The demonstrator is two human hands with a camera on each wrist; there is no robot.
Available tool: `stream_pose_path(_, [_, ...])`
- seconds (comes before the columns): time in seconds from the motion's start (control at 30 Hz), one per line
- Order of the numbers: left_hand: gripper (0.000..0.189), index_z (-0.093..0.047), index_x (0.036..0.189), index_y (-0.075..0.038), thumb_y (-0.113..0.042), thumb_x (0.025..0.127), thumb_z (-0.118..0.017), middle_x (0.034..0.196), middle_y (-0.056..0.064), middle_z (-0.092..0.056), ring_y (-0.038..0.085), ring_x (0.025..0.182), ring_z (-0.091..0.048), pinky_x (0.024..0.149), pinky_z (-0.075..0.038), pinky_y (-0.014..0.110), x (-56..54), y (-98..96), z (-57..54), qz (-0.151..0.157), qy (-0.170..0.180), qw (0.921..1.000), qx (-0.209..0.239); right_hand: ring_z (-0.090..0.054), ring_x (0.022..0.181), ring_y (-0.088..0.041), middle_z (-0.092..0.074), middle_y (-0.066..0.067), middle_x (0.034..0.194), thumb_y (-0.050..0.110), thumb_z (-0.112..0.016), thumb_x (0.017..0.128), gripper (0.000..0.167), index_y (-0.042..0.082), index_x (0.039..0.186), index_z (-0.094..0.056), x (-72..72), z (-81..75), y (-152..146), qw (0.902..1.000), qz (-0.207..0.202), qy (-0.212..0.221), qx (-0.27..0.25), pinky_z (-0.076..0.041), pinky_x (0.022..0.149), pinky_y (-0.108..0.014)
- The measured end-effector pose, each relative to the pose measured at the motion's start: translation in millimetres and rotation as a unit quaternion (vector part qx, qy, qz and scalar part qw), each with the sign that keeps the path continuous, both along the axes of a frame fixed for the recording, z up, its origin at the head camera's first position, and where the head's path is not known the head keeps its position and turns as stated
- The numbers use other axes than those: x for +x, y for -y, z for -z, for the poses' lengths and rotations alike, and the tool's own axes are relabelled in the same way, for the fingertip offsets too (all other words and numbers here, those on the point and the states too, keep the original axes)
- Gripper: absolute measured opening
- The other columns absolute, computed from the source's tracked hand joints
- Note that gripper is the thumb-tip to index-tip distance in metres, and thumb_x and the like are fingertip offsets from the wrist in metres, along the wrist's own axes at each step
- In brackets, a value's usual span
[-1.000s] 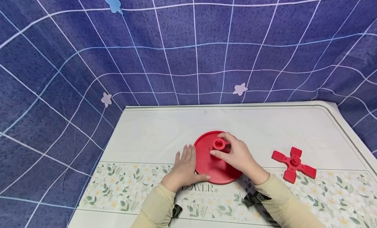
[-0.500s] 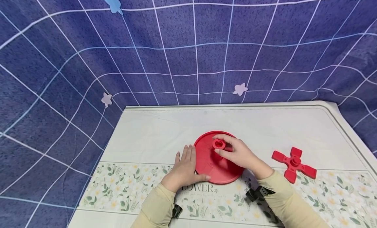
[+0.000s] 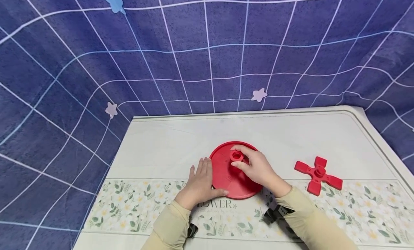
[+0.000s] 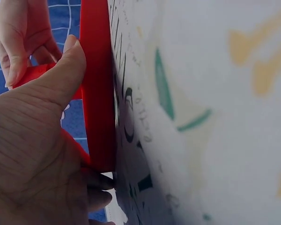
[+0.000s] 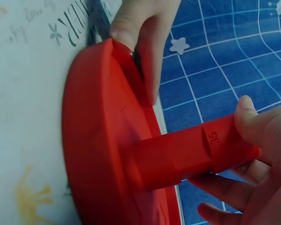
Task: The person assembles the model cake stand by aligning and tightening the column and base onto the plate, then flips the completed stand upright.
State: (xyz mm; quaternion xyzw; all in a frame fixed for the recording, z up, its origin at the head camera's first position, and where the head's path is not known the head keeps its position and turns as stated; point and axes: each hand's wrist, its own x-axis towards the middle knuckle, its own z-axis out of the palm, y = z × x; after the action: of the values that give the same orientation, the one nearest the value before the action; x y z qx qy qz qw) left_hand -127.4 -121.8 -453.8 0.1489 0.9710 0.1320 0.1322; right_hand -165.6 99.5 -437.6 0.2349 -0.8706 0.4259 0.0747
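A round red plastic base (image 3: 223,178) with a raised rim lies on the table. From its middle stands a hollow red post (image 5: 192,152), marked "35" on its side. My right hand (image 3: 257,167) grips the post near its top, thumb on one side and fingers on the other. At the base's left edge, my left hand (image 3: 200,185) lies with straight fingers along the rim and its thumb over the near edge. The left wrist view shows this thumb (image 4: 68,70) close up against the rim. A red four-armed cross piece (image 3: 318,174) lies apart to the right.
The table (image 3: 174,142) wears a white cover with a floral band (image 3: 139,207) and printed lettering. Behind and to the left hangs a blue gridded curtain (image 3: 181,56) with star shapes. Black wrist devices (image 3: 276,214) sit at both sleeves.
The right hand shifts its grip slightly around the top of the post. The left hand, base and cross piece stay put on the table; the head view has shifted a little.
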Motion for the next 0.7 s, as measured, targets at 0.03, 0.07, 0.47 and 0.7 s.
stream_pose_path(0.03, [0.121, -0.010, 0.153, 0.006, -0.071, 0.077, -0.064, 0.160, 0.022, -0.010, 0.038, 0.148, -0.004, 0.114, -0.008, 0.061, -0.2, 0.2, 0.6, -0.003, 0.000, 1.0000, 0.001, -0.049, 0.069, -0.012, -0.068, -0.001, 0.102, 0.019, -0.080, 0.081, 0.049, 0.010, 0.126, -0.063, -0.3, 0.6, 1.0, 1.0000, -0.001, -0.002, -0.002, -0.046, 0.068, -0.029])
stream_pose_path(0.07, [0.121, -0.010, 0.153, 0.006, -0.071, 0.077, -0.064, 0.160, 0.022, -0.010, 0.038, 0.148, -0.004, 0.114, -0.008, 0.061, -0.1, 0.5, 1.5, -0.005, 0.001, 1.0000, 0.001, -0.051, 0.070, -0.013, -0.068, -0.002, 0.104, 0.019, -0.080, 0.082, 0.049, 0.010, 0.127, -0.062, -0.5, 1.6, 1.6, 1.0000, -0.004, -0.002, -0.006, -0.047, 0.069, -0.030])
stream_pose_path(0.47, [0.123, -0.009, 0.154, 0.005, -0.073, 0.076, -0.063, 0.160, 0.023, -0.011, 0.039, 0.147, -0.007, 0.113, -0.009, 0.062, -0.2, 0.9, 8.1, -0.013, 0.009, 0.9998, 0.013, -0.055, 0.123, -0.027, -0.060, -0.007, 0.133, 0.024, -0.080, 0.082, 0.063, 0.011, 0.138, -0.055, 21.8, -12.9, -58.8, 0.9947, 0.032, -0.092, 0.034, -0.044, 0.099, -0.049])
stream_pose_path(0.7, [0.122, -0.009, 0.154, 0.005, -0.074, 0.076, -0.063, 0.160, 0.022, -0.012, 0.038, 0.147, -0.008, 0.114, -0.007, 0.061, -3.0, -1.9, 2.8, -0.005, 0.001, 1.0000, -0.005, -0.049, 0.122, -0.043, -0.058, -0.021, 0.131, 0.009, -0.078, 0.078, 0.055, 0.006, 0.130, -0.060, 48.3, -19.9, -157.5, 0.9711, 0.150, -0.147, 0.113, -0.036, 0.105, -0.051])
